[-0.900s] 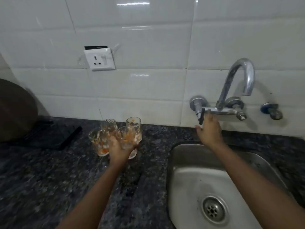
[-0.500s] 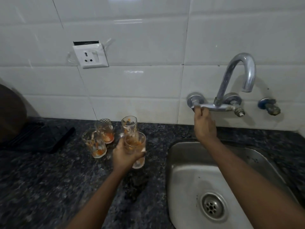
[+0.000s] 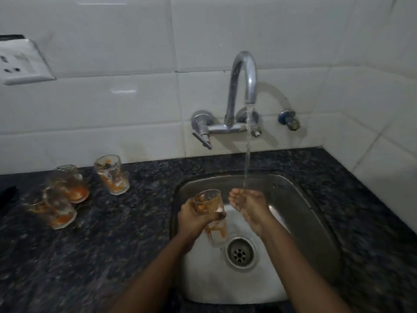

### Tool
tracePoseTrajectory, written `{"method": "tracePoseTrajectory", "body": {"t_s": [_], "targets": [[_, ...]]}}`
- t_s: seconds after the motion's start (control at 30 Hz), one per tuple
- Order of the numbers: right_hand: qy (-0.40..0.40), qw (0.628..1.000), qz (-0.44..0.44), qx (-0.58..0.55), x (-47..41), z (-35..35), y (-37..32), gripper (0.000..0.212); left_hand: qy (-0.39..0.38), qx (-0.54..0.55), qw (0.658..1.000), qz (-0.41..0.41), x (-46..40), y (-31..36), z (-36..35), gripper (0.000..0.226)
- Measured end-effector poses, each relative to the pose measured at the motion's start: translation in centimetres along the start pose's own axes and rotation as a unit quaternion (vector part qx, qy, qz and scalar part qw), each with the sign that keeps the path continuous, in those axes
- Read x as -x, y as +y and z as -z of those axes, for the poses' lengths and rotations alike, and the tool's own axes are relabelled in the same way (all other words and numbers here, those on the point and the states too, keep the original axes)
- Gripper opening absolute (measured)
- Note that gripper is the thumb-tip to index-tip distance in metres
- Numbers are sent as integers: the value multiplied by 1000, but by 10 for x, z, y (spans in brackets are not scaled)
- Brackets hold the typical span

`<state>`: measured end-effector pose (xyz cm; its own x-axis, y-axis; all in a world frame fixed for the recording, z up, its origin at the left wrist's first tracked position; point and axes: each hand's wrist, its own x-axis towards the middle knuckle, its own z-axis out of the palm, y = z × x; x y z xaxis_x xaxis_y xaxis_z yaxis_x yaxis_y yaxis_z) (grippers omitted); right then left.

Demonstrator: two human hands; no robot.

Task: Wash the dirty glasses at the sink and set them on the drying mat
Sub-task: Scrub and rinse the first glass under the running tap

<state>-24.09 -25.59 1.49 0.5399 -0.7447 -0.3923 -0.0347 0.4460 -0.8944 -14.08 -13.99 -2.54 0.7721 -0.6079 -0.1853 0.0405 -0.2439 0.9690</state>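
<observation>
now the left hand [image 3: 195, 219] grips a dirty glass [image 3: 211, 216] around its middle, fingers curled about the wall, and holds it over the sink [image 3: 316, 213], tilted a little with its mouth toward the far side. the right hand [image 3: 248, 205] is cupped, palm up, fingers relaxed and holding nothing, right under the stream of water [image 3: 247, 154] that falls from the tap [image 3: 242, 86]. the two hands are just beside each other, and the glass is not yet under the water.

the glass is small, clear and straight-sided with a thick base, smeared inside with orange residue. it looks light and stiff, likely slippery once wet, and fragile against the steel basin, so a full wrap around the wall, as now, seems the safest hold; pinching the rim would be riskier.

the sink is brushed steel, rounded at the corners, with a round drain [image 3: 239, 254] near the middle. the tap is a curved chrome spout on a wall mixer, its lever handle [image 3: 202, 137] pointing down to the left.

on the left, three more dirty glasses [image 3: 67, 190] stand on the dark speckled stone counter [image 3: 112, 245], well apart from the sink, each with orange dregs at the bottom. glossy white tiles [image 3: 112, 105] cover the far wall, with a white socket [image 3: 20, 62] at far left. no drying mat can be made out.
</observation>
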Motion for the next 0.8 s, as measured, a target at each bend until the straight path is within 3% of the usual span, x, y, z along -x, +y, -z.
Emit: {"method": "tracePoseTrajectory", "body": {"t_s": [0.13,0.23,0.3,0.4,0.5,0.57,0.63,0.7,0.77,0.8], "targets": [[-84,980,29,176,18,36,22,21,-43,59,996,51,8,-6,-36,33],[-179,932,63,308,26,61,28,76,-94,84,988,84,7,-1,-52,29],[-175,910,75,369,25,68,27,100,-128,83,983,98,6,3,-58,36],[-142,897,88,410,23,68,28,101,-134,68,983,106,1,9,-67,48],[-104,876,110,457,20,60,36,104,-82,30,988,131,-3,14,-76,72],[-60,847,131,512,19,55,40,109,-15,-15,996,82,-4,14,-81,69],[-9,793,144,591,19,51,41,110,23,-47,998,-25,-3,17,-83,51],[53,696,200,688,24,50,40,98,21,-86,991,-96,-5,22,-84,47],[112,584,291,750,29,53,46,86,17,-116,988,-101,-9,26,-88,45],[131,553,323,757,30,53,48,84,21,-129,987,-92,-11,28,-90,44]]}}
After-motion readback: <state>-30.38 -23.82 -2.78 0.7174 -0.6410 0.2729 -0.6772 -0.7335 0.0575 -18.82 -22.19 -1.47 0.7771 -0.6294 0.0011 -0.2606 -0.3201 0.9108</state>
